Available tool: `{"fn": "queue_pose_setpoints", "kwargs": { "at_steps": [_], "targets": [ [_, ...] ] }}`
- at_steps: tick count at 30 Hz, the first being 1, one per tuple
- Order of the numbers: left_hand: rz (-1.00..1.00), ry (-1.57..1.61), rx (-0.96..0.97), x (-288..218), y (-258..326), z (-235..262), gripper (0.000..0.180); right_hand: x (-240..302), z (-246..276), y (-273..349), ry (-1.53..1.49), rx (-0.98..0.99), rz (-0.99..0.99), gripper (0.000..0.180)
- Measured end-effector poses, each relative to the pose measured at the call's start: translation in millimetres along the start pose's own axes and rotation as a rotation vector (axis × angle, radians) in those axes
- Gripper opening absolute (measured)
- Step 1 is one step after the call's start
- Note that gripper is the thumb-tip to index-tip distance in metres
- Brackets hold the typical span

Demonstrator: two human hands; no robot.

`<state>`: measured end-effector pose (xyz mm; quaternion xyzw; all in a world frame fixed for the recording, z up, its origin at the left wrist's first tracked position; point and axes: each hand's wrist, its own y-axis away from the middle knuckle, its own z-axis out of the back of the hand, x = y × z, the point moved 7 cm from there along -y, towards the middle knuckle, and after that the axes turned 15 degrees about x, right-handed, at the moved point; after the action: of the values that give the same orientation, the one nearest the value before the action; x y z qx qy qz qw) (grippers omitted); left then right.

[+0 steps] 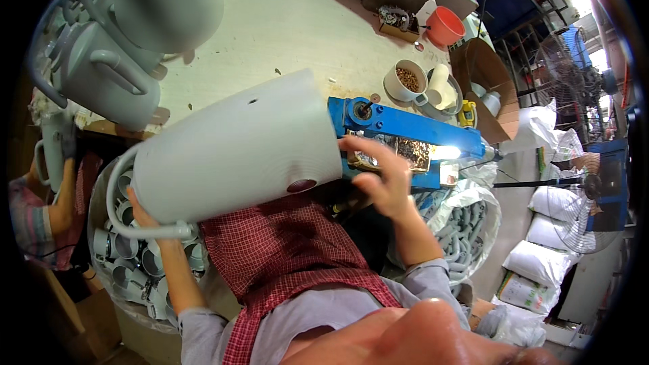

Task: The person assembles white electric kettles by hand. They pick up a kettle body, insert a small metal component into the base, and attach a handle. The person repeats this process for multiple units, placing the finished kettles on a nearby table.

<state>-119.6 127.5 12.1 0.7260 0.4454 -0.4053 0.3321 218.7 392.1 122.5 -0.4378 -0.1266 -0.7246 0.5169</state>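
Left hand [138,211] grips the grey jug's [236,149] handle at its 7 o'clock; right hand [382,176], fingers loosely spread, touches its rim at 3 o'clock beside the blue press [405,128]

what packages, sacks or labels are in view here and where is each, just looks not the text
White sacks: stacked at the right, plump, plain white.
Printed sack: lower right on the floor, white with green and dark marks.
Cardboard box: right of the blue machine, open, brown.
Clear bag: beside the right hand, filled with grey handles.
Small label: on the machine's right end, pale rectangle.
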Motion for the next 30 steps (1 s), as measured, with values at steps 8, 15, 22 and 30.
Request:
{"fn": "queue_pose_setpoints", "kwargs": {
  "at_steps": [8, 15, 22, 30],
  "targets": [
    [-0.112, -0.116, 0.375, 32.1, -37.7, -117.5, 0.043, -64.9, 0.8, 65.1, -0.285, -0.472, -0.316, 0.018],
    [-0.109, -0.156, 0.768, 154.9, 36.0, -217.3, 0.049, -141.9, 64.7, 189.6, -0.474, -1.048, -0.17, 0.035],
    [-0.207, -0.109, 0.837, 153.3, 50.7, -257.3, 0.055, -156.3, 81.8, 194.0, -0.43, -0.976, -0.152, 0.044],
    [-0.196, -0.172, 0.831, 156.3, 47.5, -246.8, 0.055, -165.6, 80.3, 193.5, -0.482, -0.945, -0.138, 0.04]
  ]
}}
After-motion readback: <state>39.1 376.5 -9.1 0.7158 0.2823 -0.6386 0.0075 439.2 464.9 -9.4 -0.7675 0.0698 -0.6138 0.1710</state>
